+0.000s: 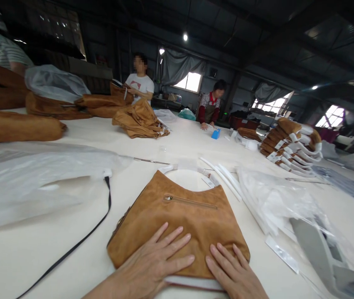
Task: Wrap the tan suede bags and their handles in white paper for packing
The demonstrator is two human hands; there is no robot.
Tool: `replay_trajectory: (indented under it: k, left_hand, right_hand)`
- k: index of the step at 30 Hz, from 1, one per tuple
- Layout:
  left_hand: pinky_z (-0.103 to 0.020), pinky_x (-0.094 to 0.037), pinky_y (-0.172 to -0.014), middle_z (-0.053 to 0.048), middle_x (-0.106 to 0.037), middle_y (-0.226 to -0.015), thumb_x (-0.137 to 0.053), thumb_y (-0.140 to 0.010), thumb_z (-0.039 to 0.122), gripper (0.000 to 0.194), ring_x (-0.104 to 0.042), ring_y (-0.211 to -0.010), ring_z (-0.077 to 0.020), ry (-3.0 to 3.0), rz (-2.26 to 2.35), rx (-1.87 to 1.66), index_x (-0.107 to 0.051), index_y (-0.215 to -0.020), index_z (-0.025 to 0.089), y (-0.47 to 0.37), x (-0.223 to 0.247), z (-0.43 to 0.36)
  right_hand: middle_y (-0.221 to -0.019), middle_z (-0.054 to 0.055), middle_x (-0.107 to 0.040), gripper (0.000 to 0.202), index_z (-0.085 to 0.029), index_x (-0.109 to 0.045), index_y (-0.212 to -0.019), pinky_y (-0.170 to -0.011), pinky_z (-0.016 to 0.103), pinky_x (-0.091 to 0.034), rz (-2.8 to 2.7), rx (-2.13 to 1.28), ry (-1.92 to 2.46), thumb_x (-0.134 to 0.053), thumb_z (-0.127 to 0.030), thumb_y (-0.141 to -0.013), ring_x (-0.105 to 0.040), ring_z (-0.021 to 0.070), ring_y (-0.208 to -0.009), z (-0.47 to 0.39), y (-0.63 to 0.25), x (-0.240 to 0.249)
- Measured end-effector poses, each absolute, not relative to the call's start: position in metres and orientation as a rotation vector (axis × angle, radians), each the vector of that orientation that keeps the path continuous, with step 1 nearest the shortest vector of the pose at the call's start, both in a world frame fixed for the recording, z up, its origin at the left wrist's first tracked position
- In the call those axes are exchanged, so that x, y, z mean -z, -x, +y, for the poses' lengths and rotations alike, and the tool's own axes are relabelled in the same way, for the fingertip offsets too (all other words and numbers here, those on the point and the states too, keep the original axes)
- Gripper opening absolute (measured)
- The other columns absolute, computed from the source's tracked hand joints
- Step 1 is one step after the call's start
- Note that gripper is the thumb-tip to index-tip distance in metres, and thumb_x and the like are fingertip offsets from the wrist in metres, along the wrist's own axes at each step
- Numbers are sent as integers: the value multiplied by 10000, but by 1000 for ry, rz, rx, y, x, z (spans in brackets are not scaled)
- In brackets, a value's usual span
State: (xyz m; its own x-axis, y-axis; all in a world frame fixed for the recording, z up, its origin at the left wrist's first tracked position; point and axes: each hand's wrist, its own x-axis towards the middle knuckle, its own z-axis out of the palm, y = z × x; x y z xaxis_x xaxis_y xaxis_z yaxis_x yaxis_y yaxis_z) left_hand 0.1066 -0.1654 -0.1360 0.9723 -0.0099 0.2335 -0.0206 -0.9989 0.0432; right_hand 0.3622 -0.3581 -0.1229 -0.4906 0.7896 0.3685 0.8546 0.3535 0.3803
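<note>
Taking up most of the view, the white counter (96,133) carries a brown bag (192,216) lying flat by its near edge, presumably for easy reach. The left hand (155,261) has its fingers spread wide on the bag's lower half; the right hand (233,270) lies by the lower right corner, fingers slightly apart. Neither grips anything, so I'd guess it's just steadying pressure. Pale handle (166,168) points at the far edge, zipper (192,202) faces up, little tag (208,182) sits by the handle.

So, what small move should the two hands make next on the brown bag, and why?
Perhaps slide the right hand lightly outward while the left hand steadies the brown bag: both hands lie flat on it, fingers spread, and its surface looks slightly creased between them.
</note>
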Motion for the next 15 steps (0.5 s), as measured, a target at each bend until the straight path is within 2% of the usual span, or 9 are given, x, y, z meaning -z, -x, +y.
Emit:
replay_trajectory:
  k: [4, 7, 11, 15]
  left_hand:
    - [-603, -113, -1215, -12, -189, -1642, -609, -875, 150, 804, -184, -1506, -292, -3042, 3, -330, -224, -1534, 402, -108, 131, -168]
    - [-587, -90, -1218, -14, -205, -1640, -568, -889, 119, 771, -164, -1512, -282, -3017, 13, -287, -243, -1530, 398, -110, 128, -169]
    - [-589, -66, -1212, -18, -186, -1645, -530, -904, 109, 783, -127, -1518, -278, -3017, 21, -219, -183, -1542, 400, -112, 127, -170]
    - [-586, -78, -1207, -13, -186, -1645, -495, -904, 93, 806, -130, -1518, -271, -3055, 27, -231, -130, -1548, 411, -114, 126, -170]
  right_hand:
    - [-1522, 80, -435, 680, -212, -322, -1535, -1081, 490, -417, -2503, 449, 1797, -508, -512, -953, -470, 289, -1366, -369, -357, 118]
    - [-1565, 64, -370, 638, -256, -283, -1546, -1121, 566, -365, -2439, 193, 1927, -519, -398, -970, -390, 292, -1422, -373, -354, 111]
    - [-1540, 68, -423, 555, -275, -359, -1512, -1127, 593, -344, -2333, 95, 1979, -481, -220, -973, -415, 272, -1407, -372, -355, 115]
    - [-1474, 74, -515, 546, -279, -450, -1459, -1109, 585, -362, -2267, 190, 1948, -424, -90, -948, -482, 260, -1355, -368, -359, 121]
